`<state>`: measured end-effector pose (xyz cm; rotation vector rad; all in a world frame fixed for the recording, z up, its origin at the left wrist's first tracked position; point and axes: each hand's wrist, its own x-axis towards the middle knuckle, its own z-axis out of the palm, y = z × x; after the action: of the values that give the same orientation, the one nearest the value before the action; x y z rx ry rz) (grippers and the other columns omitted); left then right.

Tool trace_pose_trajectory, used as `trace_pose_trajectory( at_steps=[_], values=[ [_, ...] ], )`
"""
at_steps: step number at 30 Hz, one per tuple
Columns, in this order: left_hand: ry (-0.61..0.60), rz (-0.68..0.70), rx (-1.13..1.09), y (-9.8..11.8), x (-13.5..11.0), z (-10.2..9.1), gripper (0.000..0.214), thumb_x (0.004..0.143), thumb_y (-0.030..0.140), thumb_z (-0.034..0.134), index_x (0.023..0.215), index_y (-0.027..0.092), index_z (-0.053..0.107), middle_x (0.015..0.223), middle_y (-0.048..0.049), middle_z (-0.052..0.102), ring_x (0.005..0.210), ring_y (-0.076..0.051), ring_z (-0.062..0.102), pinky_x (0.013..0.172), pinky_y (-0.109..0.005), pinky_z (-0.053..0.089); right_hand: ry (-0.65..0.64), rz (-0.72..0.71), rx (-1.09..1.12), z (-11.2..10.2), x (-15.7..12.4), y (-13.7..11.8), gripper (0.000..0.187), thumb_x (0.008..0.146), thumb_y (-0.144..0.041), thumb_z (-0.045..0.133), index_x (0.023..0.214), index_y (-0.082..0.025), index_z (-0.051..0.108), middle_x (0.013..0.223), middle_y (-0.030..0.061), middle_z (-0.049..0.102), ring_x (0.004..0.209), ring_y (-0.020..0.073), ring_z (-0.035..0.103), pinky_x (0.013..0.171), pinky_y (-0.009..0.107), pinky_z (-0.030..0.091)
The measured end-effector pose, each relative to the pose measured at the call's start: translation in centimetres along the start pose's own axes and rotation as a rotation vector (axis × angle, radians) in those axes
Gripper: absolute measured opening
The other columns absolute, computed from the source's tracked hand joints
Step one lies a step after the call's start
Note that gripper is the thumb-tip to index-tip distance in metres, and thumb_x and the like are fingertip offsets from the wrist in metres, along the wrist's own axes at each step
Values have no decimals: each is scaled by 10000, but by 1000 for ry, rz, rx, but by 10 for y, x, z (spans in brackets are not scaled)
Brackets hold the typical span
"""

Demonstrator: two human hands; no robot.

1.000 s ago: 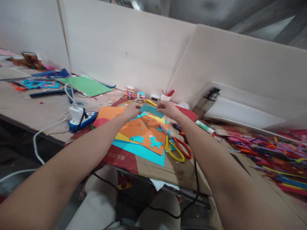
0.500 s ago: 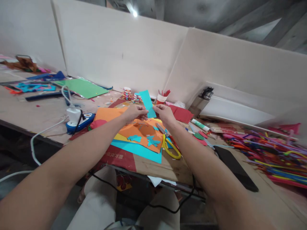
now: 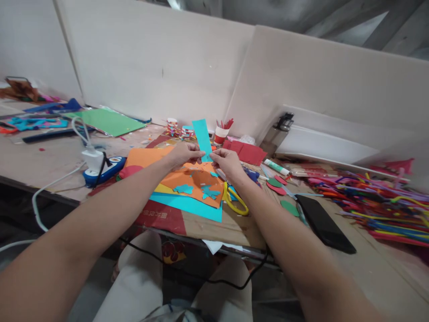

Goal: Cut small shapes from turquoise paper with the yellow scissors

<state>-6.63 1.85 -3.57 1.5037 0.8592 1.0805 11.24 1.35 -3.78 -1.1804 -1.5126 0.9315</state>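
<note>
A strip of turquoise paper (image 3: 202, 135) is held upright above the table between my two hands. My left hand (image 3: 188, 154) pinches its lower left edge. The lower right edge is gripped by the fingertips of my right hand (image 3: 226, 160). Below lie orange paper (image 3: 170, 181) and a turquoise sheet (image 3: 201, 212), with turquoise cut-outs (image 3: 211, 192) on top. Yellow-handled scissors (image 3: 237, 205) rest beside my right forearm, their blades partly hidden.
To the left sit a blue power strip (image 3: 105, 172) with a white plug and a green sheet (image 3: 112, 121). At the right are a black phone (image 3: 325, 223) and many pipe cleaners (image 3: 375, 201). A cup of red sticks (image 3: 221, 134) and a glue stick (image 3: 276, 167) stand and lie behind.
The view has shifted slightly, so the table's things appear a little further left and up. Both hands still hold the turquoise strip, which now stands a little more upright.
</note>
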Motion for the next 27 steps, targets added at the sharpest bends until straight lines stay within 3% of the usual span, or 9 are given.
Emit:
trace_pose_trajectory(
  at_steps=[13,17,22,27],
  values=[
    [12,-35,-41,2,-1,3,253,705,299,750,652,130,569,587,-34,637,525,-96,569,543,-238,420,-12,-81,-100,-1,-5,2,162,733,-324,642,711,-169,602,517,-39,539,445,83,481,447,204,390],
    [54,-28,-44,0,1,-1,268,668,316,778,650,126,590,592,-30,633,522,-88,559,520,-227,399,-10,-136,-159,-7,-5,-4,197,767,-353,608,795,-159,624,599,-30,569,505,87,493,489,209,393],
    [149,-36,-32,-6,7,-11,271,693,302,763,610,134,567,584,-37,633,487,-77,533,471,-215,344,60,-164,-592,-32,-25,-30,233,849,-356,540,857,-157,662,726,15,647,650,124,561,596,238,390],
    [201,-50,-89,-10,10,-14,249,745,242,727,600,140,551,544,-31,618,444,-69,506,480,-216,370,-59,-62,-1098,-54,-71,-45,267,885,-375,508,861,-168,675,847,91,706,784,203,629,652,280,393]
  ],
)
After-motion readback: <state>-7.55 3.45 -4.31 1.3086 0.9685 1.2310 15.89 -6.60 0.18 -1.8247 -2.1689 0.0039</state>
